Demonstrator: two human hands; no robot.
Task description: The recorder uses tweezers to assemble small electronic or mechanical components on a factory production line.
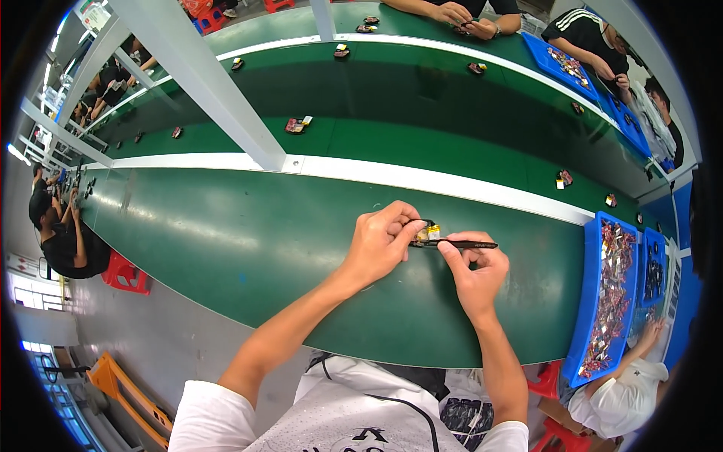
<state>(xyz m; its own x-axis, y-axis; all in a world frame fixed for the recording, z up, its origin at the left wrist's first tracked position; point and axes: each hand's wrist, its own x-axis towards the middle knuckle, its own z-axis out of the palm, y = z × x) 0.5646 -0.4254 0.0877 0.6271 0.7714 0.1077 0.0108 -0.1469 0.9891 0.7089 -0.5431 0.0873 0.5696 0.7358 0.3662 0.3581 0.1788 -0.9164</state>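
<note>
Head view: the left hand (379, 245) pinches a small yellow-and-black part (428, 232) between thumb and fingers, just above the green conveyor belt (248, 233). The right hand (476, 273) holds black tweezers (459, 244) in closed fingers, tips touching the part. A blue tray (596, 301) of parts stands at the right.

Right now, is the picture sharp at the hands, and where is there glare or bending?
Head view: left hand and right hand are sharp, holding a small part and black tweezers; pale glare lies on the green belt; the white rail curves toward the rim.
</note>
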